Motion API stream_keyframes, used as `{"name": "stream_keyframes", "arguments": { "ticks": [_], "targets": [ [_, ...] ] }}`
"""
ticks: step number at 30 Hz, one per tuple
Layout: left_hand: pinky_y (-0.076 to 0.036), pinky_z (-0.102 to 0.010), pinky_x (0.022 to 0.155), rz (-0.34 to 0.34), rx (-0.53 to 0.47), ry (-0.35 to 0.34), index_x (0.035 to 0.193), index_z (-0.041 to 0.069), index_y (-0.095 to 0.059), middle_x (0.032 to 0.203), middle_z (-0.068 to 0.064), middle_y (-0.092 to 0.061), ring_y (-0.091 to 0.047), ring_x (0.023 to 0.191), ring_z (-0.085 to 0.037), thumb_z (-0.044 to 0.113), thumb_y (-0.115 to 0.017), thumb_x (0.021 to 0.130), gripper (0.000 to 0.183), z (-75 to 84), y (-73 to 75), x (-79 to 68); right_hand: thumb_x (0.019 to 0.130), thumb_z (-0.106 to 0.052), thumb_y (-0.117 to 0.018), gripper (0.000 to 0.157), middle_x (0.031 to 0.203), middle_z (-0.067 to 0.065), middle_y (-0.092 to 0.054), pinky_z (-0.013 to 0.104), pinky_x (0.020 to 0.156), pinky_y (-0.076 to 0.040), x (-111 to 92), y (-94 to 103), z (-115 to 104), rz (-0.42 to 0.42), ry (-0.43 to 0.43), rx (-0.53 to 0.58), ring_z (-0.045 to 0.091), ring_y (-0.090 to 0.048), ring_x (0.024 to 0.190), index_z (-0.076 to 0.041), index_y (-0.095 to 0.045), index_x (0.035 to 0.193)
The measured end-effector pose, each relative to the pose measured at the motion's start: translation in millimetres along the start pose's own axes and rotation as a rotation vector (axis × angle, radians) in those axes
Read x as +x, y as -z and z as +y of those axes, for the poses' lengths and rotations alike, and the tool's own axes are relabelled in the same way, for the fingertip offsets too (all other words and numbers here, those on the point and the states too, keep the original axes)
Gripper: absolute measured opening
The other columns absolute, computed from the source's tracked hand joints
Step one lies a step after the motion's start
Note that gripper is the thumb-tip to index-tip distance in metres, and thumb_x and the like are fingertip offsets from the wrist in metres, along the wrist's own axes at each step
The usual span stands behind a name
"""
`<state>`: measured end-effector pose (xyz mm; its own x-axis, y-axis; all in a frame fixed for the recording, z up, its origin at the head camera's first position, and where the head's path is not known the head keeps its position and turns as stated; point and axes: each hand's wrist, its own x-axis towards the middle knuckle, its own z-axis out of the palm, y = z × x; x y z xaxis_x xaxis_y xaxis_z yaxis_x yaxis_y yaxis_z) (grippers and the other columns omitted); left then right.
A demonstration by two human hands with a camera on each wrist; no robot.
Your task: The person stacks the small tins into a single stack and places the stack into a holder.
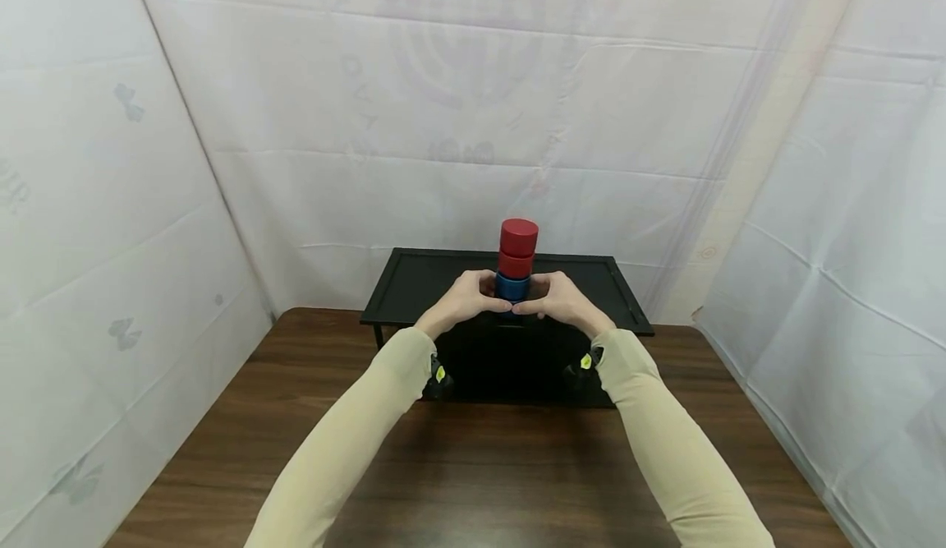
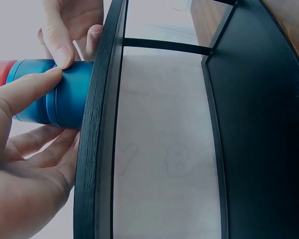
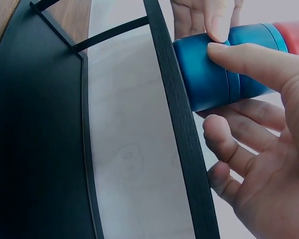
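Observation:
Two red cylinders are stacked on two blue ones on a raised black shelf; the upper red cylinder (image 1: 519,238) sits on the lower red cylinder (image 1: 515,265). Below them is the upper blue cylinder (image 1: 512,287), over a lower blue cylinder (image 2: 72,97) whose base meets the shelf's edge in both wrist views. My left hand (image 1: 467,297) grips the blue part of the stack from the left, thumb in front and fingers behind. From the right, my right hand (image 1: 565,298) holds it likewise. Both thumb tips press near the seam between the blue cylinders.
The black shelf (image 1: 436,277) has a raised rim and thin legs, standing at the far side of a brown wooden table (image 1: 473,474). A dark lower panel (image 2: 269,129) lies beneath its top. White sheeting (image 1: 443,121) hangs behind and along both sides.

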<state>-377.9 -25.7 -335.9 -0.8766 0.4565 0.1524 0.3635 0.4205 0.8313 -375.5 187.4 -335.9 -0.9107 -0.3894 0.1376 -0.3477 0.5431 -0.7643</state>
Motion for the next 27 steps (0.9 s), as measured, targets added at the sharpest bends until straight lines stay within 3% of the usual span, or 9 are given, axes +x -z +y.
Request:
{"name": "stream_keyframes", "arguments": {
  "ticks": [10,16,21,27],
  "targets": [
    [-0.047,-0.043,0.102,0.000,-0.001,0.004,0.134,0.007,-0.051,0.118,-0.013,-0.064,-0.061,0.108,-0.023,0.023,-0.070,0.089,0.051,-3.7,0.0,-2.7,0.085,-0.025,-0.073,0.055,0.123,0.019,-0.065,0.029,0.067,-0.054,-3,-1.3,-1,-0.016,-0.015,-0.013,0.021,-0.063,0.089,-0.004,-0.055,0.132],
    [-0.045,-0.045,0.104,0.020,0.038,-0.011,0.142,0.009,-0.042,0.129,-0.013,-0.060,-0.058,0.119,-0.025,0.026,-0.069,0.090,0.061,-5.7,1.8,-9.8,0.087,-0.024,-0.071,0.054,0.125,0.020,-0.063,0.032,0.071,-0.056,-10,0.2,-3,0.020,0.011,-0.085,0.023,-0.066,0.086,-0.001,-0.054,0.132],
    [-0.041,-0.048,0.108,0.076,0.130,-0.027,0.149,0.008,-0.032,0.147,-0.015,-0.045,-0.048,0.133,-0.031,0.031,-0.064,0.092,0.069,-4.9,4.8,-23.2,0.090,-0.027,-0.067,0.053,0.124,0.020,-0.064,0.042,0.083,-0.057,-24,3.9,-4,0.112,0.025,-0.135,0.030,-0.068,0.100,0.002,-0.053,0.132],
    [-0.036,-0.053,0.111,0.162,0.213,-0.054,0.151,0.009,-0.028,0.155,-0.015,-0.034,-0.040,0.138,-0.036,0.037,-0.056,0.096,0.068,0.3,7.7,-49.9,0.094,-0.028,-0.062,0.050,0.124,0.020,-0.064,0.048,0.091,-0.053,-46,8.3,-7,0.203,0.073,-0.138,0.033,-0.065,0.107,0.002,-0.052,0.133]
  ]
}}
